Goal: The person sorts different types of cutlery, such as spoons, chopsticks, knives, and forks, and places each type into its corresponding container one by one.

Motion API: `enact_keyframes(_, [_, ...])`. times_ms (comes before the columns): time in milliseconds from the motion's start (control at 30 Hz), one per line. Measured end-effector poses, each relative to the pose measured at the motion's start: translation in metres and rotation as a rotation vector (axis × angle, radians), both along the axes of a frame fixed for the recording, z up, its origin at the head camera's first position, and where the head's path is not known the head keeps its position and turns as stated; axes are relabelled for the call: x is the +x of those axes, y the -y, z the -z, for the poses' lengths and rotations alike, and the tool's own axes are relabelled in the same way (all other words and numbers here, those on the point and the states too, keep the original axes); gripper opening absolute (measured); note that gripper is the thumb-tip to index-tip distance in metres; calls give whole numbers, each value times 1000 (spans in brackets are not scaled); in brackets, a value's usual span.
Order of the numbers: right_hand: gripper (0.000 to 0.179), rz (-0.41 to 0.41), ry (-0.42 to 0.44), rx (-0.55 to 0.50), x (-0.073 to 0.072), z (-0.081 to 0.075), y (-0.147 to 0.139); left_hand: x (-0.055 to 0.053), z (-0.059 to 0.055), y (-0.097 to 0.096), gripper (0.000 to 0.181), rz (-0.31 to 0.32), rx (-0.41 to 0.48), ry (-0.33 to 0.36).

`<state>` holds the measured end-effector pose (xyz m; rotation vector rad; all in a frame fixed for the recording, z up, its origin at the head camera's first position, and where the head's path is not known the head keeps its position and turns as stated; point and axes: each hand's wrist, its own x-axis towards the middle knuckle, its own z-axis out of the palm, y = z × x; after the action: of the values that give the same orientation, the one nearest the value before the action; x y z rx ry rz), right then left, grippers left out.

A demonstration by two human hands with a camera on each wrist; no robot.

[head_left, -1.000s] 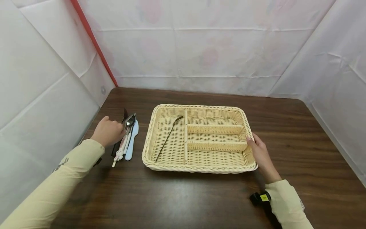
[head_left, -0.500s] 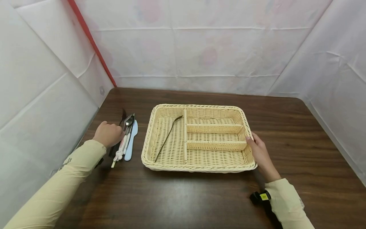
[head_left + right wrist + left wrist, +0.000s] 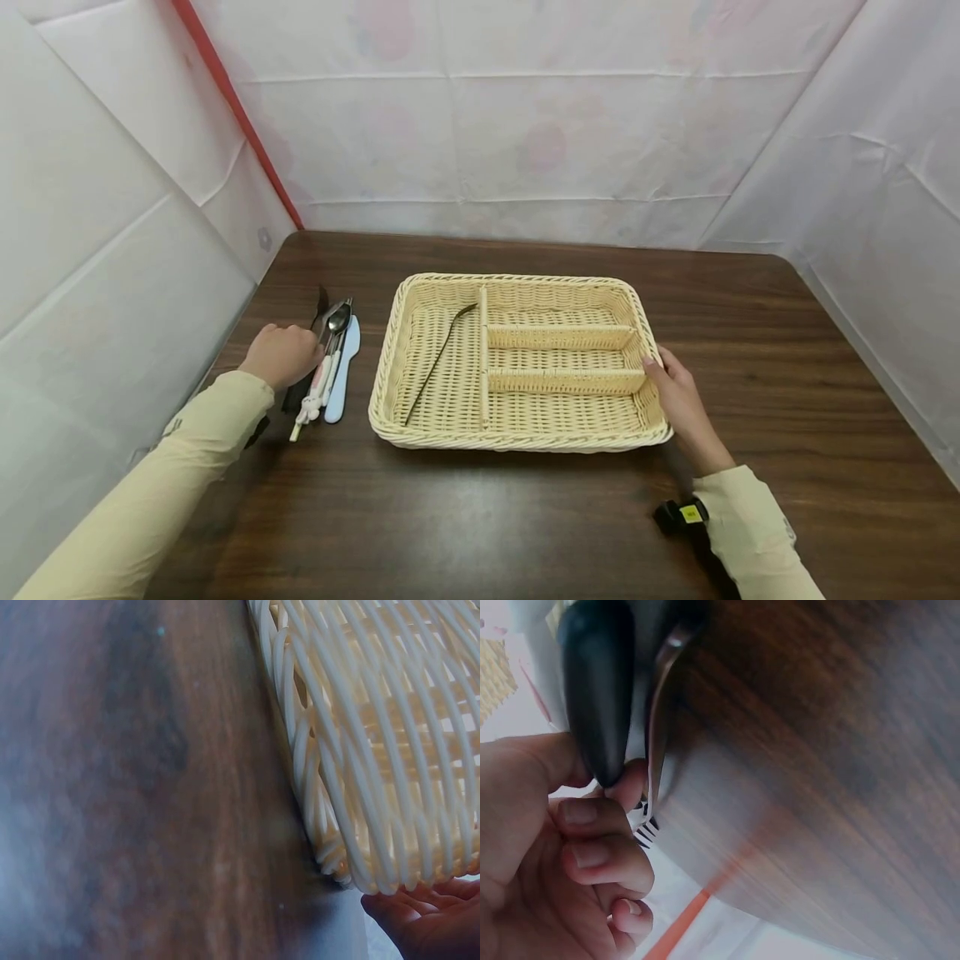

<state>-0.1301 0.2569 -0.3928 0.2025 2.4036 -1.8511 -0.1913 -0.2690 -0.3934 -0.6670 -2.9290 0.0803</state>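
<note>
clock on the basket's centre in the head view, 12 = away from the person. nearest: black wrist device (image 3: 681,515) at about 4, above the dark wood table (image 3: 480,517).

bunny-trimmed handle (image 3: 311,409) between 8 and 9, low end of the cutlery bundle. right hand (image 3: 678,402) just past 3: thumb over the rim of the wicker basket (image 3: 525,442), fingers outside, gripping it. looks like a brace; light hold is plenty, don't tip it.

in the basket's tall 9 o'clock compartment: one thin dark utensil (image 3: 433,372), curved end towards 1.

pale blue spreader (image 3: 341,383) at 9, bundle's basket side. left hand (image 3: 283,357) also at 9, on the bundle's far flank. left wrist view: thumb and forefinger look pinched at the tapered end of a black handle (image 3: 596,690), other fingers curled. can't tell which head that handle carries.

fork (image 3: 656,731) runs right beside the fingertip, so snag risk. i'd check only one piece is pinched, lift straight up before going sideways, then clear the rim high. spoon (image 3: 340,318) bowl at half past 9 overlaps neighbours; don't drag across it.

farthest: white sheeting (image 3: 525,125) at 12, red strip (image 3: 238,112) past 10.
</note>
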Motion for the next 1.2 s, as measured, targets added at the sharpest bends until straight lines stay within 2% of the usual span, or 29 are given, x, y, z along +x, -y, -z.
enact_keyframes(167, [58,-5,-9,-13,1,1,0,1,1,-2,39,0,52,-33])
enact_keyframes(400, [56,-29,-26,17,0,1,0,2,-4,-3,40,-38,78,-16])
enact_keyframes(567, [54,-63,-19,6,-1,0,0,6,-10,0,40,-4,65,-59])
enact_keyframes(700, [55,-65,-8,5,-1,-1,0,11,-18,0,41,17,33,-91])
enact_keyframes(800, [55,-64,-6,11,-2,-2,0,14,-25,-1,44,40,24,-146])
enact_keyframes(933, [56,-65,-3,10,-2,-2,0,18,-35,-5,44,38,28,-156])
enact_keyframes(1000, [56,-66,-2,7,-1,-1,0,20,-40,-7,44,25,26,-135])
enact_keyframes(1067, [56,-64,-2,9,-1,-1,-1,22,-45,-11,45,46,25,-148])
enact_keyframes(1200, [56,-56,-1,9,-1,-2,-1,26,-53,-19,46,112,25,-217])
